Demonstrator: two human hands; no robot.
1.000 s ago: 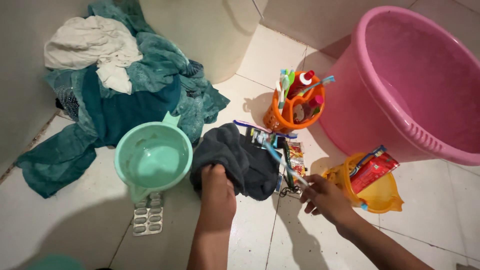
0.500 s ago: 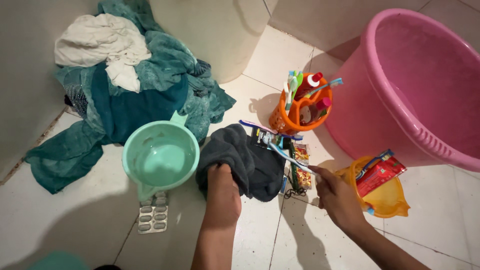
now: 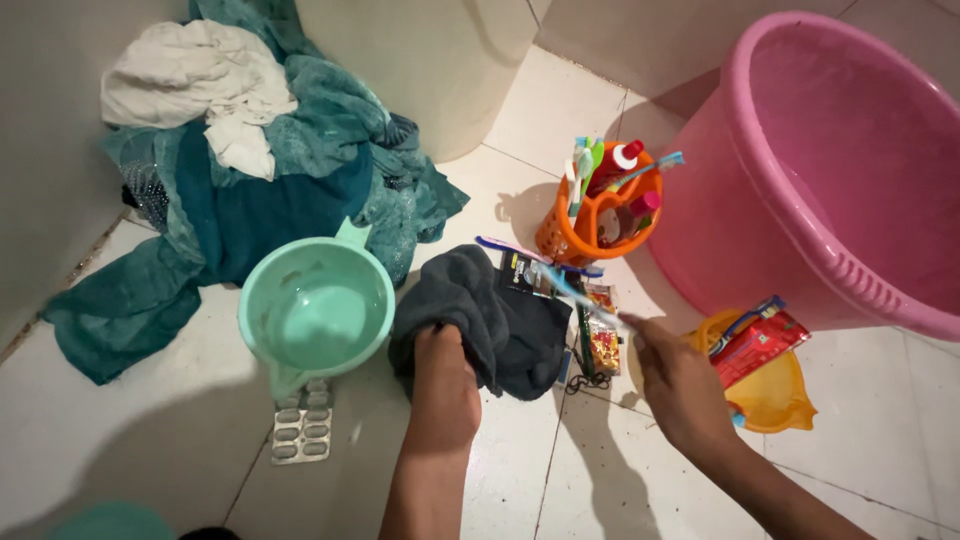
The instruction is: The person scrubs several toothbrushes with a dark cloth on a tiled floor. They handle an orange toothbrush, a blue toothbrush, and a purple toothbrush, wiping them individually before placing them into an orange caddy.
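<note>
My left hand [image 3: 440,385] grips the near edge of a dark grey cloth [image 3: 480,315] lying on the white tiled floor. My right hand [image 3: 680,385] holds a light blue toothbrush [image 3: 575,292] by its handle, its head pointing up-left over the cloth and small sachets [image 3: 603,340]. An orange caddy [image 3: 590,215] with toothbrushes and a red-capped bottle stands just beyond. A yellow scoop [image 3: 765,395] holding a red tube and a toothbrush lies to the right of my right hand.
A mint green dipper [image 3: 315,310] sits left of the cloth, with a pill blister pack [image 3: 300,425] below it. A heap of teal and white laundry [image 3: 250,170] fills the left corner. A big pink tub [image 3: 850,170] stands at right, a white bucket [image 3: 420,60] behind.
My right hand has lifted the toothbrush off the floor and moved it up and right toward the orange caddy. My left hand has stayed on the grey cloth.
</note>
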